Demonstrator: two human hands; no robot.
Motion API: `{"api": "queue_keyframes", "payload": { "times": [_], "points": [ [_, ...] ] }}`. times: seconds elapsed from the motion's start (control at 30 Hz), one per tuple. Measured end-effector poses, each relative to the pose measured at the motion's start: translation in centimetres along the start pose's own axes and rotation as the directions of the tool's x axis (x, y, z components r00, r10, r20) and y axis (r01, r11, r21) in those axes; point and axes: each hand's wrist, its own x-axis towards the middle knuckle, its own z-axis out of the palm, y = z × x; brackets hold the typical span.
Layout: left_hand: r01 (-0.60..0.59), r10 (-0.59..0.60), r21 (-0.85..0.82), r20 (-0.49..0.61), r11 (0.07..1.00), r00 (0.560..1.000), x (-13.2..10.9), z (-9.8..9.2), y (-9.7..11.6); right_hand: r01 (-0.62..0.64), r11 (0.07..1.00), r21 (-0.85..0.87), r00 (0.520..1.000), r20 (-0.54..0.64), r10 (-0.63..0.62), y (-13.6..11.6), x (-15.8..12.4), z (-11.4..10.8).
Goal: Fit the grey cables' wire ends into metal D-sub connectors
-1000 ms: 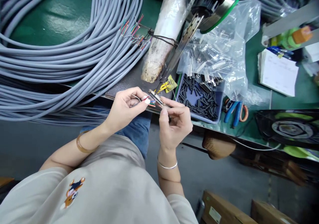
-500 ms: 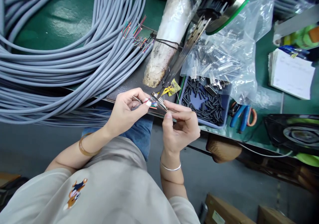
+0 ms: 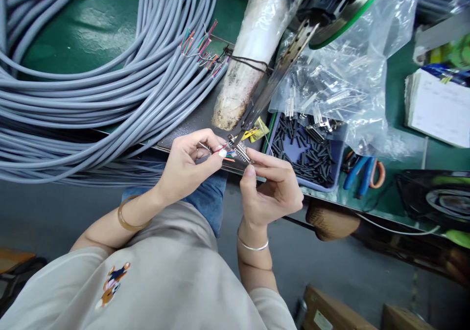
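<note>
My left hand (image 3: pixel 193 161) pinches a thin red wire (image 3: pixel 221 149) between thumb and fingertips. Other thin coloured wires (image 3: pixel 229 159) fan out beside its thumb. Opposite it, my right hand (image 3: pixel 270 185) grips the near end of a small metal multi-pin connector (image 3: pixel 243 153) between thumb and index finger. The dark tip of a slanting metal soldering iron (image 3: pixel 271 86) comes down at the connector's far end; whether it touches cannot be made out. A yellow tag-like piece (image 3: pixel 260 130) lies just behind.
Grey cables (image 3: pixel 121 107) with stripped ends cover the left. A white wrapped post (image 3: pixel 253 46) stands behind the hands. Rightward are a blue tray (image 3: pixel 336 176) of black sleeves, a plastic bag (image 3: pixel 367 90) of metal parts, blue-handled cutters (image 3: pixel 363 176) and a notepad (image 3: pixel 438 109).
The view has shifted slightly, so the bench items sit a little further right. Both hands keep their holds, with the wire end and connector still close together at the iron's tip.
</note>
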Motion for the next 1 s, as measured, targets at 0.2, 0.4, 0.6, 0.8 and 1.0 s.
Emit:
{"api": "queue_keyframes", "payload": {
  "times": [0.2, 0.4, 0.6, 0.8, 1.0],
  "points": [
    [0.018, -0.018, 0.014, -0.003, 1.0, 1.0, 0.1, -0.09, 0.34, 0.067, 0.993, -0.099, 0.998, 0.007, -0.067, -0.32, 0.1, -0.18],
    [0.062, -0.061, 0.042, -0.017, 0.997, 0.998, 0.24, -0.16, 0.36, 0.135, 0.977, -0.164, 0.991, 0.014, -0.135, -0.17, -0.34, -0.25],
    [0.071, -0.071, -0.005, 0.008, 0.997, 0.997, -0.01, -0.3, 0.41, -0.072, 0.997, -0.019, 0.997, 0.039, 0.073, -0.38, -0.37, -0.3],
    [0.023, -0.023, -0.008, -0.003, 1.0, 1.0, -0.21, -0.15, 0.21, -0.035, 0.999, -0.039, 0.999, 0.037, 0.037, -0.37, -0.38, -0.28],
    [0.006, -0.006, 0.014, -0.018, 1.0, 1.0, -0.04, 0.0, 0.15, 0.02, 0.995, -0.095, 0.999, 0.048, -0.015, -0.17, -0.25, -0.16]
  ]
}}
